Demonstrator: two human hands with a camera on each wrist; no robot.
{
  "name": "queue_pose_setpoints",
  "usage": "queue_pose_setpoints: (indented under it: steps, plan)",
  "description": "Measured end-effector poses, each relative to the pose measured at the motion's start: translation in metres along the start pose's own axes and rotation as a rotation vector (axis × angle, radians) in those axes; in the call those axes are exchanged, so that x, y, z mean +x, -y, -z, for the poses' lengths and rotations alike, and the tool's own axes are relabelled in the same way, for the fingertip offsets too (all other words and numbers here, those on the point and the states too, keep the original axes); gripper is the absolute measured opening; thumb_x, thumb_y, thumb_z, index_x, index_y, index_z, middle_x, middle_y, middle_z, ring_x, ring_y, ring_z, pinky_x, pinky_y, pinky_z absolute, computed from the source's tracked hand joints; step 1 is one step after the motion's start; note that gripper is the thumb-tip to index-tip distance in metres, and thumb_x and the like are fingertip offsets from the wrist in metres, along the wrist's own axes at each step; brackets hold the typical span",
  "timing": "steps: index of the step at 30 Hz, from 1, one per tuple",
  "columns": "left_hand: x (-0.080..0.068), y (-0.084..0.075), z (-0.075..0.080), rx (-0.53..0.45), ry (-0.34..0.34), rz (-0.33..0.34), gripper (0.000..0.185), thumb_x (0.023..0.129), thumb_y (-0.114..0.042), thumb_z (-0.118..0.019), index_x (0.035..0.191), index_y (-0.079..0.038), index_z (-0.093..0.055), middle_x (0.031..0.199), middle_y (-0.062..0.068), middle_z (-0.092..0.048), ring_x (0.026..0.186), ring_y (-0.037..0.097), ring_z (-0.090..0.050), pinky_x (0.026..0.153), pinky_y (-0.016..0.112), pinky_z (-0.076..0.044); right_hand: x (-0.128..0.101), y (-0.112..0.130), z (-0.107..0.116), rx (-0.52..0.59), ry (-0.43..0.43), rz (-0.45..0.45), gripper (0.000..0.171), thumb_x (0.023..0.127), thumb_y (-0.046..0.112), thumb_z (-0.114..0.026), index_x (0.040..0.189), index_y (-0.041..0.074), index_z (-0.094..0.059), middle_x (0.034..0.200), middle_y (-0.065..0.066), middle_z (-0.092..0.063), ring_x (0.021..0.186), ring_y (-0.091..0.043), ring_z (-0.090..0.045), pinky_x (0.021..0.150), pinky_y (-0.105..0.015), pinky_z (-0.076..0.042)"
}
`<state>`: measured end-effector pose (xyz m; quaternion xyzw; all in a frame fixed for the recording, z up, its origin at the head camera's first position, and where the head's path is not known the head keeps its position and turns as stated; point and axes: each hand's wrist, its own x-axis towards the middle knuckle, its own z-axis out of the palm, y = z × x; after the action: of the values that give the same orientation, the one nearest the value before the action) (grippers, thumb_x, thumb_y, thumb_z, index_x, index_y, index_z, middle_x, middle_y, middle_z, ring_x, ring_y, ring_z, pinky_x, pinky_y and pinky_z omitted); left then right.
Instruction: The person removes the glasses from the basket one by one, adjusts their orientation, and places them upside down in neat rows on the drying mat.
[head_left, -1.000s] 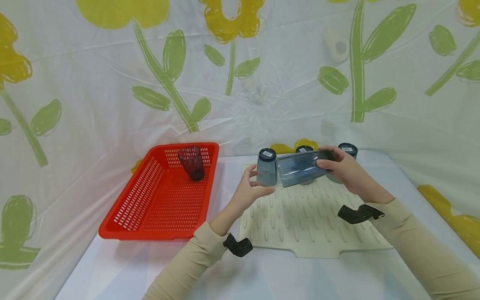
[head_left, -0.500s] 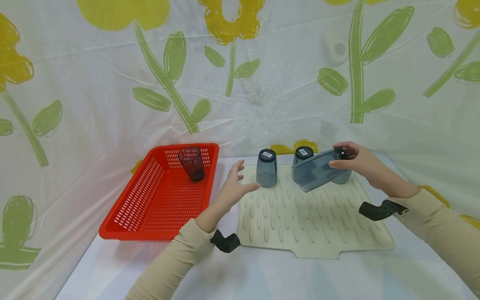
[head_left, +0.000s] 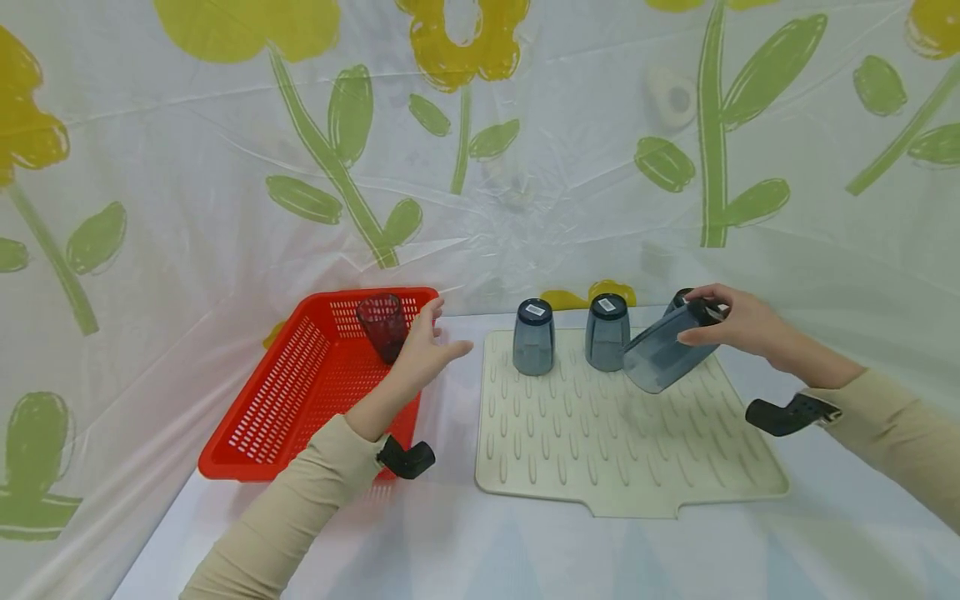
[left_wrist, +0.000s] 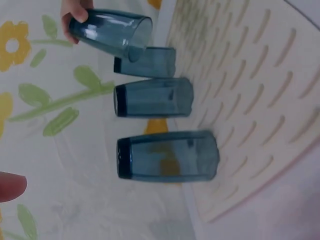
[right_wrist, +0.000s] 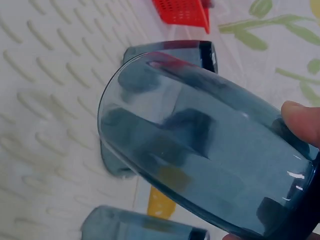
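My right hand (head_left: 738,325) grips a blue-grey glass (head_left: 666,352) by its dark base, mouth tilted down and to the left, above the cream drying mat (head_left: 592,450). Three more such glasses stand upside down along the mat's back edge: a left glass (head_left: 533,340), a middle glass (head_left: 607,335) and a right one (left_wrist: 150,62), mostly hidden behind the held glass in the head view. My left hand (head_left: 417,354), fingers spread and holding nothing, is over the right rim of the red basket (head_left: 315,333). Inside that basket another glass (head_left: 378,321) leans in the back corner, partly covered by my hand.
The mat has raised ridges and a tab at its front edge. A white table (head_left: 487,550) carries mat and basket. Behind it hangs a pale sheet (head_left: 570,192) printed with flowers.
My right hand has carried the glass rightward and tipped its mouth lower. My left hand has moved away from the left glass, leftward to the basket.
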<state>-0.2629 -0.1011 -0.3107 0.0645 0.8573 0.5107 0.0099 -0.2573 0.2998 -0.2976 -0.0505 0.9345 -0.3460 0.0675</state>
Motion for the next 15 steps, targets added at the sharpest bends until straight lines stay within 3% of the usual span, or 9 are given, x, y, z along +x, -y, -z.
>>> queue_pose_setpoints:
  steps: [6, 12, 15]
  plan:
    - [0.012, 0.012, 0.028, 0.007, -0.040, 0.075, 0.078, 0.083, -0.015, -0.061, 0.144, -0.008, -0.014, 0.143, 0.015, -0.024, 0.125, 0.033, -0.032, 0.097, 0.047, -0.039, 0.003, -0.009, 0.004, -0.095, -0.006, -0.009, 0.079, 0.077, 0.039, -0.070, 0.135, 0.001, -0.033, 0.138, -0.035, -0.026, 0.120, -0.049, -0.032, 0.086, -0.059, -0.037]
    - [0.022, 0.028, 0.052, -0.003, -0.090, 0.125, 0.079, 0.084, -0.012, -0.058, 0.145, -0.003, -0.008, 0.145, 0.021, -0.018, 0.131, 0.035, -0.025, 0.105, 0.048, -0.028, 0.006, -0.020, 0.004, -0.213, -0.018, 0.018, 0.078, 0.075, 0.038, -0.072, 0.132, -0.001, -0.038, 0.134, -0.037, -0.030, 0.115, -0.051, -0.037, 0.082, -0.057, -0.041]
    - [0.026, 0.037, 0.060, 0.010, -0.122, 0.157, 0.080, 0.084, -0.012, -0.058, 0.145, -0.002, -0.007, 0.145, 0.022, -0.020, 0.131, 0.035, -0.025, 0.105, 0.048, -0.029, 0.009, -0.028, 0.001, -0.319, -0.039, 0.080, 0.075, 0.072, 0.038, -0.074, 0.128, -0.004, -0.044, 0.129, -0.038, -0.037, 0.109, -0.049, -0.044, 0.078, -0.053, -0.044]
